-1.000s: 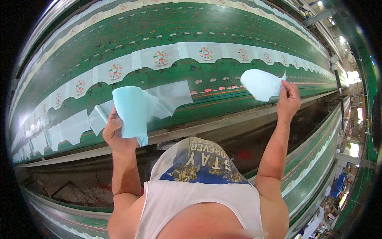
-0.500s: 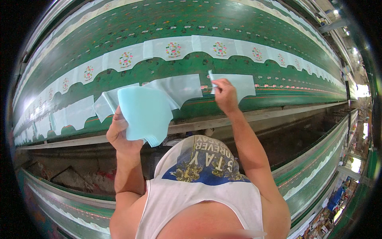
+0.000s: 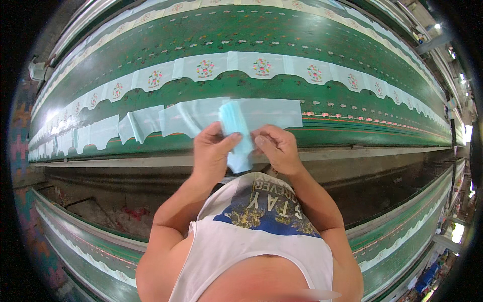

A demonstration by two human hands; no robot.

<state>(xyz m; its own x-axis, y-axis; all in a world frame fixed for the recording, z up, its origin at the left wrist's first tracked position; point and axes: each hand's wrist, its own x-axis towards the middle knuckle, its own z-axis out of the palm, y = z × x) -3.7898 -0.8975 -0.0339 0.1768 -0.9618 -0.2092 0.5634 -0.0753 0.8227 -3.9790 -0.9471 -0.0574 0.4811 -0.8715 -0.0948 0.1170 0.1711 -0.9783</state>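
Above the near edge of the green printed cloth (image 3: 282, 38), your left hand (image 3: 211, 153) and right hand (image 3: 276, 148) both pinch the stack of pale blue sheets (image 3: 236, 136), held upright so single sheets can be separated.

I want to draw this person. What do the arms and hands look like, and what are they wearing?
Both arms are bare, with no sleeves: the person wears a white sleeveless top with a blue and gold print. The left hand and right hand have no gloves; no rings or watch show.
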